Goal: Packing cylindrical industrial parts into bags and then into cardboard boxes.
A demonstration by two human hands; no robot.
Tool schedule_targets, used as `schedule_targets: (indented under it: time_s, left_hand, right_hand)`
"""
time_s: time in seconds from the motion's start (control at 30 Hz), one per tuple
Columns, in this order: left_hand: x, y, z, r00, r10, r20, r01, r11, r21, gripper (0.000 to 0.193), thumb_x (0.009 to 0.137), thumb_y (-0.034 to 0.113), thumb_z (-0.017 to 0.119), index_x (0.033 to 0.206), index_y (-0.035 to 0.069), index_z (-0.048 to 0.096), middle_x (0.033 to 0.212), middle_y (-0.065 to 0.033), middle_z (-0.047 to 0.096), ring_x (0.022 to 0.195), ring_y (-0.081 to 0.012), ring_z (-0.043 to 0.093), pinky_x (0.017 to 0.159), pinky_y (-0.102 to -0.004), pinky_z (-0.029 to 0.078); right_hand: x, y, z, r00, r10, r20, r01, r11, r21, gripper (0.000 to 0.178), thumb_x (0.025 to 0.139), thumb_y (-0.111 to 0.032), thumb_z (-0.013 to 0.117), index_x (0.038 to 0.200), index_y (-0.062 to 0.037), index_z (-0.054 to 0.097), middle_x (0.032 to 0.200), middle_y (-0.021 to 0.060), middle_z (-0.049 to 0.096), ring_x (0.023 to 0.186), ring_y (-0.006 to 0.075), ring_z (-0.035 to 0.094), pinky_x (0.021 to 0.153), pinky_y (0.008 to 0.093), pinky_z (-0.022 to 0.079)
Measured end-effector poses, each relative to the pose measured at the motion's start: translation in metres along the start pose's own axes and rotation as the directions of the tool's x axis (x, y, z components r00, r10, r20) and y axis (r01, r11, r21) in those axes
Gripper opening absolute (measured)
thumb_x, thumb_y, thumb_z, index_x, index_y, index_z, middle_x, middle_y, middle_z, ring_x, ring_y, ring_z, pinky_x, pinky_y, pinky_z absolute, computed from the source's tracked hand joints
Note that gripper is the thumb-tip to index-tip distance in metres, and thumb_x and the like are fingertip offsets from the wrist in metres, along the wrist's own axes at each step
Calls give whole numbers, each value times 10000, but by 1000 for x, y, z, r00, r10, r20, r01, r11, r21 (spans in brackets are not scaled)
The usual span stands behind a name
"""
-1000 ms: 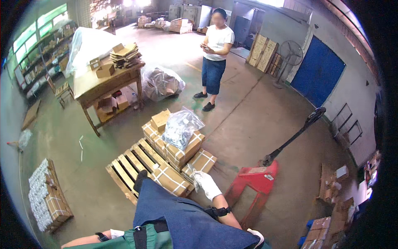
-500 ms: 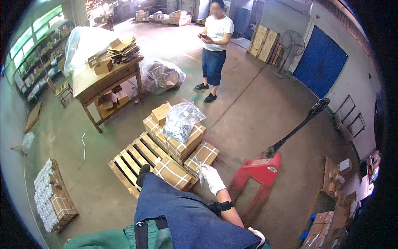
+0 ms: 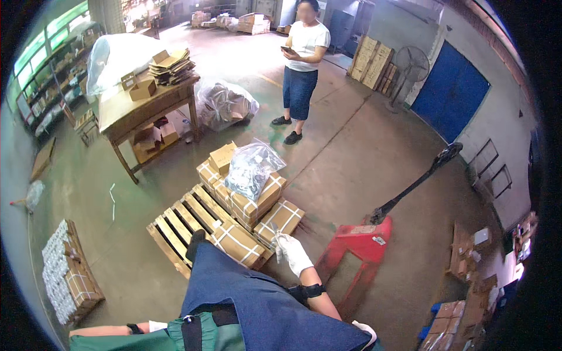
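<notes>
While green cloth (image 3: 205, 334) mostly hides left hand (image 3: 156, 326), grip unknown; right hand (image 3: 294, 254) curled, contents unclear.

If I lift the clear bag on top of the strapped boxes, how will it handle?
The bag will probably flop, since it looks thin and creased. Its greyish contents seem bunched at its near end, so weight may shift. Being shiny, it could slide on the boxes if pushed.
</notes>
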State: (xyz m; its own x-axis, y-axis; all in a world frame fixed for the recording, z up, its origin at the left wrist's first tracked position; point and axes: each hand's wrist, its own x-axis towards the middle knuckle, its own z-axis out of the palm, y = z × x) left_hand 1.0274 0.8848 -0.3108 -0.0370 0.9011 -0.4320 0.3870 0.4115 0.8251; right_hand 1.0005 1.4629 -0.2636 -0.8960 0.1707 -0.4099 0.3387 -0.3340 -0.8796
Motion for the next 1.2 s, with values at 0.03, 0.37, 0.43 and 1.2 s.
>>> schedule_targets:
  time_s: [0.03,0.37,0.43,1.2]
  left_hand:
    - [10,-1,5,1000,27,4,-27,1000,-2,242,834,79,472,1043,16,577,996,-74,633,875,-233,588,786,-355,460]
    - [63,128,-56,929,-347,126,335,650,-682,197,782,84,524,954,41,611,751,-15,585,695,-126,490,636,-279,408]
    - [66,42,-13,973,-225,48,226,900,-371,147,783,73,526,883,29,625,731,20,591,676,-99,480,606,-293,400]
    - [210,64,-124,933,-37,-358,221,844,489,312,907,238,476,1200,194,574,1147,-103,603,987,-339,586,817,-421,494]
  right_hand:
    - [-1,-1,-1,1000,18,-15,-18,1000,-17,250,953,-254,474,978,-32,586,607,1,506,505,105,473,468,256,413]
    - [9,-33,3,990,-139,18,140,986,-87,261,944,-271,487,992,-33,584,604,8,523,489,120,479,461,259,394]
    - [19,-71,-10,921,-381,-79,361,912,-198,240,919,-256,519,976,-36,596,617,16,536,496,120,487,469,271,405]
    - [7,50,-24,996,-16,-83,3,988,-155,283,965,-291,460,933,-39,584,551,30,522,453,136,465,451,283,401]
